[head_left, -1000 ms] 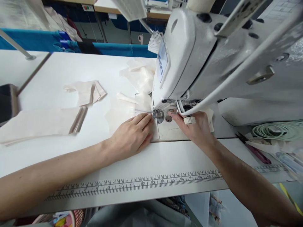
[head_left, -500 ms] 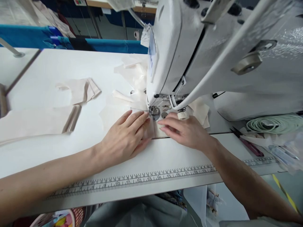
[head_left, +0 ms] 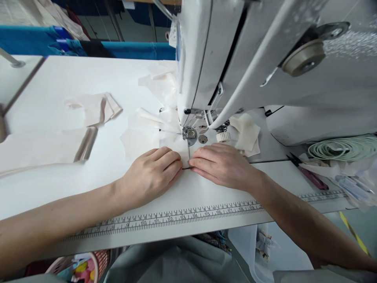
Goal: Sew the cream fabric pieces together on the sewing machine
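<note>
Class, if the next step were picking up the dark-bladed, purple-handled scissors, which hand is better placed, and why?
Probably the right hand: the scissors lie on its side, whereas the left hand is farther off, at the thin cream cloth.

Site: sewing workshop. You have a large sewing machine point(head_left: 194, 51) at your white worktable point(head_left: 141, 214), a measuring scale point(head_left: 182, 217) along its front edge, stacked cut fabric point(head_left: 47, 145) to your left, purple-handled snips point(head_left: 313, 178) to your right. Background poorly seen; possibly a second bench point(head_left: 165, 2) beyond the blue cloth point(head_left: 135, 50).
</note>
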